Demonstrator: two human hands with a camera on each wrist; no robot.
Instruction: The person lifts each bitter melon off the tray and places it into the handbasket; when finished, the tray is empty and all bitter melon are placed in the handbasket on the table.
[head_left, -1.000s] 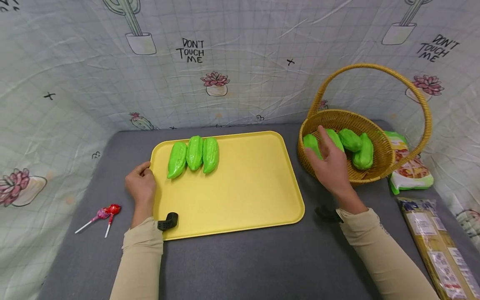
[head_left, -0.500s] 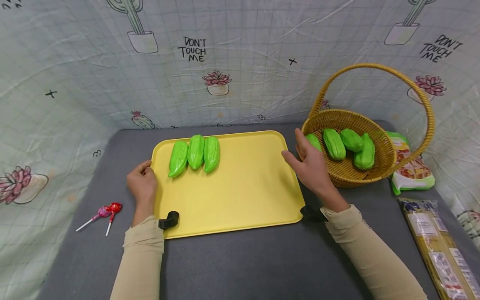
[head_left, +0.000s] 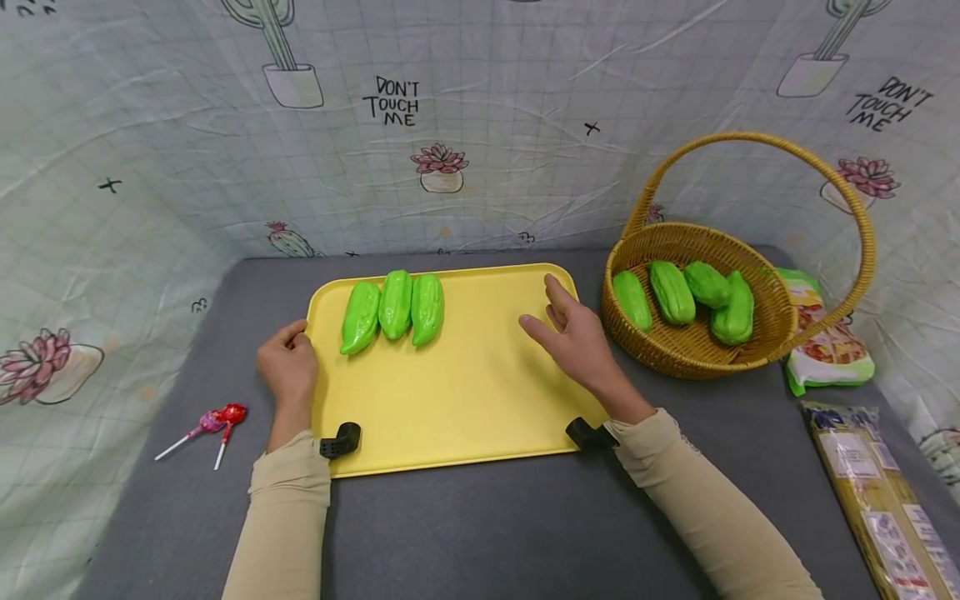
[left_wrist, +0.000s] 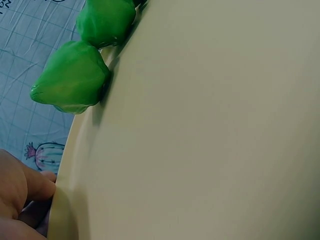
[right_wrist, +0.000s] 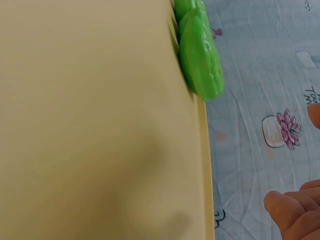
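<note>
A yellow tray (head_left: 465, 392) lies on the grey table with three green gourds (head_left: 395, 304) side by side at its far left. My left hand (head_left: 288, 354) holds the tray's left edge, fingers curled against the rim (left_wrist: 60, 200). My right hand (head_left: 558, 321) hovers over the tray's right part with fingers spread and nothing in it. Just right of it stands a wicker basket (head_left: 675, 354) holding several more green gourds (head_left: 671, 292). The left wrist view shows the nearest gourd (left_wrist: 72, 77). In the right wrist view a gourd (right_wrist: 200, 65) lies ahead, with my fingertips (right_wrist: 290, 215) at the lower right.
Two red lollipops (head_left: 217, 417) lie left of the tray. A green snack packet (head_left: 825, 346) sits behind the basket and a long brown packet (head_left: 870, 492) lies at the table's right edge. Printed cloth walls enclose the table on three sides.
My right hand has left the basket empty and moved left, over the tray's right part. The left hand has stayed on the tray's edge.
</note>
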